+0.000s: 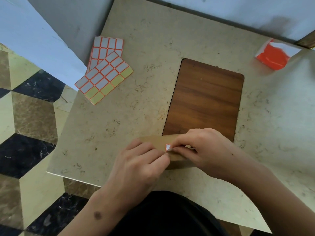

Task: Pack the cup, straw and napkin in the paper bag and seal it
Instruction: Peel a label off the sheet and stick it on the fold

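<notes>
A: Item one, paper bag (177,165)?

B: Lying at the near edge of the bench (136,116), long axis left to right, folded top strip facing away from the person. Cup, straw, napkin: not visible, presumably inside.

A: Sticker (167,147)?

B: White label with red border, on the fold at mid-width, between both hands.

A: Left hand (139,160)?

B: Fingers curled together, tips pressing the flap just left of the label.

A: Right hand (202,147)?

B: Thumb and forefinger pinching the label's right edge; nearer to it, so pressing it down likely falls to this hand.

A: Spares?

B: Sticker sheets (105,70) far left, wooden board (204,99) beyond the bag.
</notes>
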